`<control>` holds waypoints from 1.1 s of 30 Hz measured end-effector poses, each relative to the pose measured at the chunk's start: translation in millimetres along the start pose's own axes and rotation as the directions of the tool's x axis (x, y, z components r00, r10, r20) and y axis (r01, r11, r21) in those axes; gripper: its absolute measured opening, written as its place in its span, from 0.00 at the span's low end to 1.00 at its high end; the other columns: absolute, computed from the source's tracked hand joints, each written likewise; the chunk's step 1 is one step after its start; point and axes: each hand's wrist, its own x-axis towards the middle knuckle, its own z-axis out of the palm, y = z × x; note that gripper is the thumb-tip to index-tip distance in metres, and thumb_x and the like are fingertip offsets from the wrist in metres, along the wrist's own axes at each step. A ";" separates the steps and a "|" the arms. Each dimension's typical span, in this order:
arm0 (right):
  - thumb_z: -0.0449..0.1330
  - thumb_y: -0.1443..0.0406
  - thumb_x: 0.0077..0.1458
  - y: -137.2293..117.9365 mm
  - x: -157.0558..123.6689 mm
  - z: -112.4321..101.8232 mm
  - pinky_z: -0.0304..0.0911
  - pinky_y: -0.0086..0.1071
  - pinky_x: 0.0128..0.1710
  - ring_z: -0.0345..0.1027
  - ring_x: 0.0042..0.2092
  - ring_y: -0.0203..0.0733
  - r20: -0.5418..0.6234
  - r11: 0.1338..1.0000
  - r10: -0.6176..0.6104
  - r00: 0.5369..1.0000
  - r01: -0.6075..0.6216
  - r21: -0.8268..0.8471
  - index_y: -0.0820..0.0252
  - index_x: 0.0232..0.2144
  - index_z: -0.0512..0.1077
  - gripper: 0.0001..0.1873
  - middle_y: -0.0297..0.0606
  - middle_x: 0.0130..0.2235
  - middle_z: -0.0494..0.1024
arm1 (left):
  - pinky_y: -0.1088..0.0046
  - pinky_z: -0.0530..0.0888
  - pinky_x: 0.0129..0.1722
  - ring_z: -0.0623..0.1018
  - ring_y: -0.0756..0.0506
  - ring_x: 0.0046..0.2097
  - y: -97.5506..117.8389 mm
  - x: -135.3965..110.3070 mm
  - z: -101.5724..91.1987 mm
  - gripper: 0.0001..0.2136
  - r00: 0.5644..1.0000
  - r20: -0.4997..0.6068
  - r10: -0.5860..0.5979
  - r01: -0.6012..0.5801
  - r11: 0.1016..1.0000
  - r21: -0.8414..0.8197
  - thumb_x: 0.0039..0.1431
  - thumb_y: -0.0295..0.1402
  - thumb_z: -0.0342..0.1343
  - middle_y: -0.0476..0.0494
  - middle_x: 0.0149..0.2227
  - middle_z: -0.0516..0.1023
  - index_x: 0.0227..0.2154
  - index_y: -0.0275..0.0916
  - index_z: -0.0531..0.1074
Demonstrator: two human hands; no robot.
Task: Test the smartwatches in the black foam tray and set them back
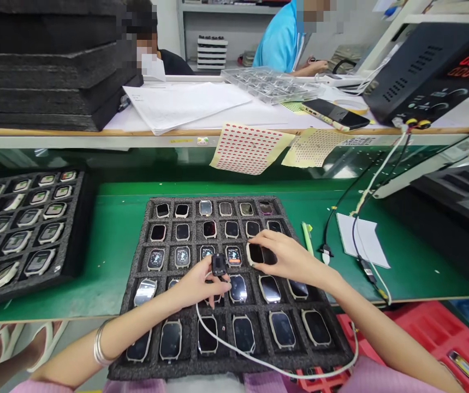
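- Head view, nearest: white cable [275, 374] loops slackly across the near part of the foam tray [185, 370]. Flexible; its weight probably tugs a little at whatever it joins.
- Left hand [195, 285]: fingers closed on a small black block [218, 264] above the middle of the tray. Looks rigid and light; best pinched by its sides. Cable runs under this hand; the join is hidden.
- Right hand [285, 255]: fingers gripping a pale-cased watch [255, 254] by its near and far edges, at a compartment in the third row from the front. Lifted clear or seated: cannot tell.
- Watch handling, estimated: light, stiff, smooth-faced; glass liable to slip or scratch. Take hold at the case rim, off the screen.
- Tray foam should be soft and forgiving.
- Beyond: green bench [113, 218] carrying the tray.
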 end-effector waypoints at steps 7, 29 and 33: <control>0.64 0.67 0.50 -47.6 21.6 24.0 0.65 0.40 0.43 0.65 0.44 0.48 -0.125 0.954 -0.222 0.967 0.242 0.175 0.62 0.46 0.68 0.20 0.44 0.43 0.69 | 0.79 0.73 0.18 0.74 0.48 0.32 -1.8 -0.4 -3.0 0.24 0.997 -0.021 0.071 -0.071 0.997 0.005 0.46 0.35 0.66 0.47 0.34 0.69 0.45 0.36 0.63; 0.65 0.57 0.48 -82.8 -40.5 48.7 0.61 0.56 0.51 0.56 0.58 0.64 -0.050 0.973 -0.231 0.972 0.231 -0.008 0.68 0.58 0.59 0.39 0.61 0.57 0.62 | 0.81 0.70 0.14 0.71 0.54 0.18 -7.3 -1.3 -7.7 0.18 0.985 -0.131 0.109 -0.123 0.986 -0.111 0.53 0.45 0.59 0.45 0.28 0.76 0.34 0.35 0.63; 0.61 0.68 0.49 -86.8 -71.4 59.7 0.60 0.61 0.51 0.55 0.59 0.66 0.167 0.929 -0.341 0.925 0.358 -0.089 0.60 0.61 0.56 0.38 0.57 0.60 0.61 | 0.82 0.69 0.13 0.69 0.56 0.18 -3.7 -4.8 -12.3 0.16 0.989 -0.098 0.115 -0.125 0.987 -0.103 0.56 0.43 0.57 0.42 0.31 0.76 0.34 0.34 0.63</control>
